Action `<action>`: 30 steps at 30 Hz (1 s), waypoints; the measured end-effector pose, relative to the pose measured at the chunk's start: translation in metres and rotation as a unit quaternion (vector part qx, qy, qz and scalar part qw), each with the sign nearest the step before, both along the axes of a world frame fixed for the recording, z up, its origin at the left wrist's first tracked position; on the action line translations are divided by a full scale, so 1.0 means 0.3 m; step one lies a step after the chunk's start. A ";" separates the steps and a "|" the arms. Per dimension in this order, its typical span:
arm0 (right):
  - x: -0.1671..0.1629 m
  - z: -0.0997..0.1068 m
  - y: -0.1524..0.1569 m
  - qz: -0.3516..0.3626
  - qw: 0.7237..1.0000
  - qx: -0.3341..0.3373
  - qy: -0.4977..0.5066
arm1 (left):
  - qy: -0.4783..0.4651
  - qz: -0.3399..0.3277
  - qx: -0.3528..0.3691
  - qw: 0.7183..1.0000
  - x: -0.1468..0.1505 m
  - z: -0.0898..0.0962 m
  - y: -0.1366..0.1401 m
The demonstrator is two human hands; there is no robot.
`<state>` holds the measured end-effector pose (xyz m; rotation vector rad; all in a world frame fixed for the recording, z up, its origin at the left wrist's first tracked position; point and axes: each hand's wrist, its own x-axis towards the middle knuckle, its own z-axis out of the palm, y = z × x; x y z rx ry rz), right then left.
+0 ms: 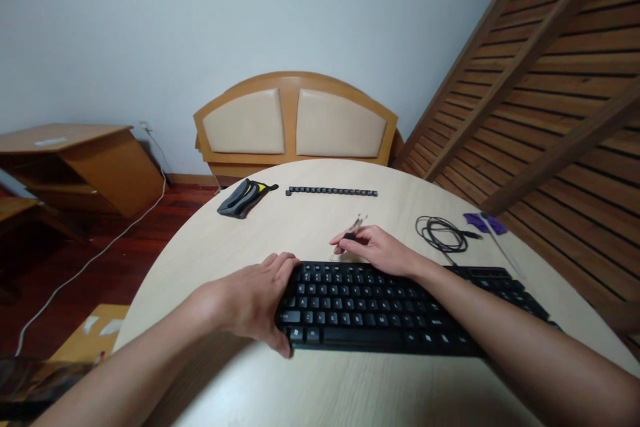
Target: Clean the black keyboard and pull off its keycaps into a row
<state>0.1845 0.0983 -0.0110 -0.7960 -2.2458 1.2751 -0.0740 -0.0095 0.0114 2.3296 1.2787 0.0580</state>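
Observation:
A black keyboard [360, 310] lies across the near part of the round table. My left hand [255, 297] grips its left end, thumb at the front edge and fingers along the back corner. Just above the keyboard's back edge, my right hand [377, 248] is closed around a small black keycap [349, 236]. A thin metal wire tool [358, 221] sticks up from the same fingers; its lower part is hidden. Farther back, a row of black keycaps [333, 191] stretches across the table, with one keycap set in front of its left end.
A grey, black and yellow folded cloth item [244, 199] lies at the back left. On the right are a coiled black cable [443, 235], a purple cloth [487, 223] and a thin pale stick [503, 245]. A headboard [291, 123] stands behind the table [225, 247].

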 end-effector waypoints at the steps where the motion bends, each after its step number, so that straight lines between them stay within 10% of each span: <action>1: 0.017 -0.013 0.005 -0.010 1.000 -0.014 0.006 | -0.005 -0.003 0.001 1.000 -0.003 -0.004 0.003; 9: 0.043 -0.067 -0.043 -0.063 0.989 -0.121 0.058 | -0.048 -0.044 -0.014 0.998 -0.036 -0.031 0.043; 19: -0.130 0.079 -0.030 -0.056 0.997 -0.017 0.060 | -0.102 0.001 -0.078 0.992 -0.068 -0.019 0.089; 30: -0.222 -0.050 -0.063 -0.060 0.996 0.059 0.041 | -0.132 0.071 -0.057 0.987 -0.086 -0.031 0.141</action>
